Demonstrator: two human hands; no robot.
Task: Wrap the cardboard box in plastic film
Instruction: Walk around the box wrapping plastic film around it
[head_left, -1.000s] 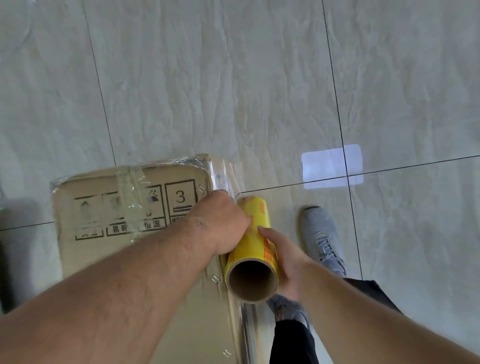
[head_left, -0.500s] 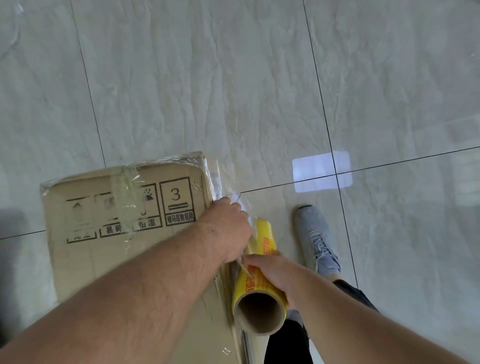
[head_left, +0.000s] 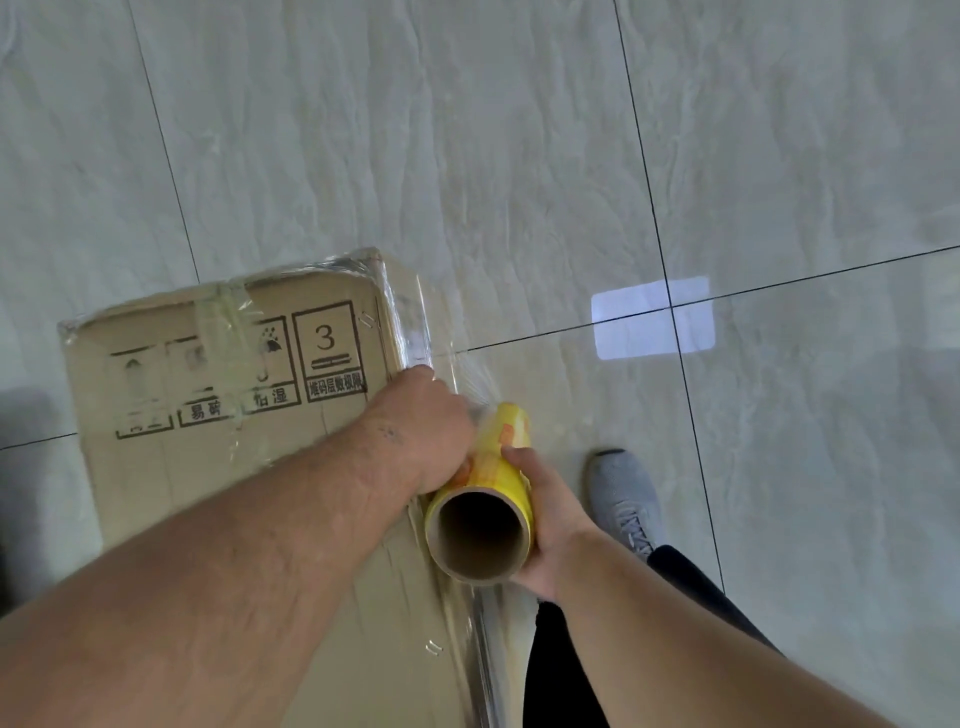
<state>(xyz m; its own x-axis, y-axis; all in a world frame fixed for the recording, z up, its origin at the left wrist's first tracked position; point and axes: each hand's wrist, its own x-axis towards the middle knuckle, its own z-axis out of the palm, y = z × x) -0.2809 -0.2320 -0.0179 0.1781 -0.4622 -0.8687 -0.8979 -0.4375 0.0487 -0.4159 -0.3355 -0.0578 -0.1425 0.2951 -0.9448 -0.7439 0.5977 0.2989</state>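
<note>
Two bare hands on it, right hand (head_left: 550, 525) wrapped round the yellow film roll with cardboard core (head_left: 485, 512), left hand (head_left: 426, 426) clenched on clear plastic film (head_left: 415, 322) at the right edge of the brown cardboard box (head_left: 228, 415) on the pale tiled floor (head_left: 519, 156), grey sneaker (head_left: 626, 499) near right.

Film roll (head_left: 485, 512) held in right hand (head_left: 553, 525), just right of left hand (head_left: 421, 431) at the cardboard box (head_left: 218, 395) edge. Plastic film (head_left: 415, 332) runs beyond the grip over that edge, apparently from the roll. Shoe (head_left: 626, 499) on floor (head_left: 519, 156), right of the grip.

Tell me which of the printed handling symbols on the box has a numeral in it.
The rightmost symbol on the cardboard box, nearest the left hand: it shows a 3 above stacked bars. The others show pictograms like an umbrella.
</note>
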